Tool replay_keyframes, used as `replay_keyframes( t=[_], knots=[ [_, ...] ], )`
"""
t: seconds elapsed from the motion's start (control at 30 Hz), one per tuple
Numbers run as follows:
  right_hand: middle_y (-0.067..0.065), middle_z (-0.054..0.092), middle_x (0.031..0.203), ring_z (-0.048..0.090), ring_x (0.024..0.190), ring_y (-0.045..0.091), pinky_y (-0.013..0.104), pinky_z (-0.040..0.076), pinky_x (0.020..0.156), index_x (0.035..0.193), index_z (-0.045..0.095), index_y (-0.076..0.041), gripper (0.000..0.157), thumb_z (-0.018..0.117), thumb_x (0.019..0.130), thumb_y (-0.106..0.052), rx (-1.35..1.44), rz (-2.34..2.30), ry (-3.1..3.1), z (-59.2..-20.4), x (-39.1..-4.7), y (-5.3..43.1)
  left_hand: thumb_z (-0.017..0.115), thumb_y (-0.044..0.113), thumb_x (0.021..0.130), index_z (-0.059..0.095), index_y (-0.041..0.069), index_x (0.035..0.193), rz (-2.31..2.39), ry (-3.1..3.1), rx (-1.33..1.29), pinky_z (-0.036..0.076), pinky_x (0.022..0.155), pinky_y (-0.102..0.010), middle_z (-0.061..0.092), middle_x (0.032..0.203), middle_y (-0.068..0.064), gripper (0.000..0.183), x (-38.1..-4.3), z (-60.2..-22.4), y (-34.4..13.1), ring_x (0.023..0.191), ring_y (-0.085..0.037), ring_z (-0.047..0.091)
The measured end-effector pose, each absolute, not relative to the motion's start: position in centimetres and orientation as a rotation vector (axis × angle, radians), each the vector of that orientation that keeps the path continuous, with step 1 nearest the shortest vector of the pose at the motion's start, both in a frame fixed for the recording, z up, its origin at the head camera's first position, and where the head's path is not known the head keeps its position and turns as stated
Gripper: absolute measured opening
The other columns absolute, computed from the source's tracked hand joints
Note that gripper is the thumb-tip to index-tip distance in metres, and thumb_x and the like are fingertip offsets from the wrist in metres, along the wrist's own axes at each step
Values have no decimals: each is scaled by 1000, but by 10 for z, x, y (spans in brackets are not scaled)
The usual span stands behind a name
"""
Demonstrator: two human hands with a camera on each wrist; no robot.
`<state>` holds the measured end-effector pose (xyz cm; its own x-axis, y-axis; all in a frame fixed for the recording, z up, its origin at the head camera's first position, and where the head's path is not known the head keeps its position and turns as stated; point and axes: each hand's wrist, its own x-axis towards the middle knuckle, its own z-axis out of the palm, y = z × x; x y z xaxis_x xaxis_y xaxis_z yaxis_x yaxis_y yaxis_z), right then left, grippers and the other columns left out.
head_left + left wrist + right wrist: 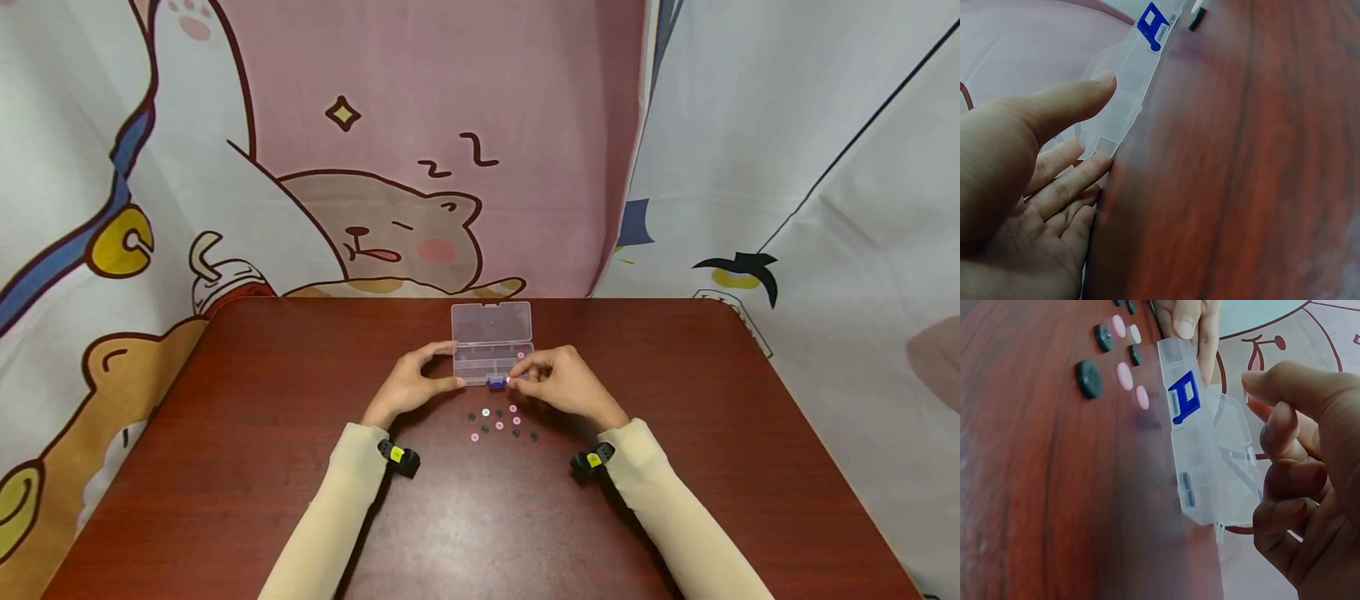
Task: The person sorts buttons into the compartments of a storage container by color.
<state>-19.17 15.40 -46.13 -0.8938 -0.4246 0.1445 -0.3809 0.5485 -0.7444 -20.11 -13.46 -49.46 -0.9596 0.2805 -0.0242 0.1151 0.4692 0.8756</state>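
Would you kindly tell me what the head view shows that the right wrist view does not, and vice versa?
Only the head view shows the cream sleeves and black wrist devices. Only the right wrist view reveals two dark discs through the wall of the clear box. Both show the box, blue latch, left hand, right hand, pink discs and other dark discs on the table.

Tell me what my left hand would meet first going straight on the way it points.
Most likely the clear box: its left end is right at your left hand, apparently touching it.
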Motion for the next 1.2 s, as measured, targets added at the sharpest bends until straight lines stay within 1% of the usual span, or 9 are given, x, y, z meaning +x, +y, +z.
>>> replay_keyframes(
  t=[0.13,0.3,0.43,0.57,0.8,1.07,1.2],
  knots=[
    [-7,60,64,50,52,6,21,40,47,89,81,-17,8,83,88,-25,-712,-1299,2731,-459,-195,148,87,34,83,60,28,143,1509,2544,338,35,121,-53,61,146,1,65,-201,-495,-134,146,-27,46],
    [-6,61,64,51,52,7,23,42,46,88,81,-16,8,82,88,-24,-722,-1300,2740,-457,-199,143,87,33,83,60,27,142,1516,2542,330,36,121,-51,61,145,2,65,-203,-497,-134,145,-26,47],
    [-6,61,64,51,53,8,23,42,47,87,81,-17,9,83,88,-25,-730,-1306,2753,-456,-202,138,87,33,83,60,26,142,1520,2542,338,36,120,-52,61,145,1,65,-203,-496,-134,145,-26,47],
    [-5,62,65,51,54,9,23,41,47,87,81,-18,5,81,88,-23,-724,-1314,2755,-454,-203,132,87,33,83,60,26,142,1522,2543,346,36,120,-53,62,145,1,66,-202,-496,-135,145,-28,48],
    [-5,62,65,51,55,9,22,40,47,89,81,-16,5,80,89,-21,-719,-1298,2762,-454,-207,124,86,32,84,60,27,143,1510,2547,351,37,120,-53,61,146,1,65,-201,-497,-135,145,-28,47],
    [-5,61,62,50,49,7,23,38,45,89,81,-17,6,79,90,-23,-727,-1299,2782,-453,-211,115,87,30,83,60,25,143,1528,2544,361,37,120,-52,62,144,0,65,-202,-496,-136,144,-28,48],
    [-5,63,63,52,49,7,23,38,45,89,81,-17,6,79,90,-22,-708,-1293,2793,-451,-213,112,87,31,83,60,25,143,1521,2548,366,37,120,-52,62,145,0,66,-203,-497,-136,144,-28,49]
  ],
)
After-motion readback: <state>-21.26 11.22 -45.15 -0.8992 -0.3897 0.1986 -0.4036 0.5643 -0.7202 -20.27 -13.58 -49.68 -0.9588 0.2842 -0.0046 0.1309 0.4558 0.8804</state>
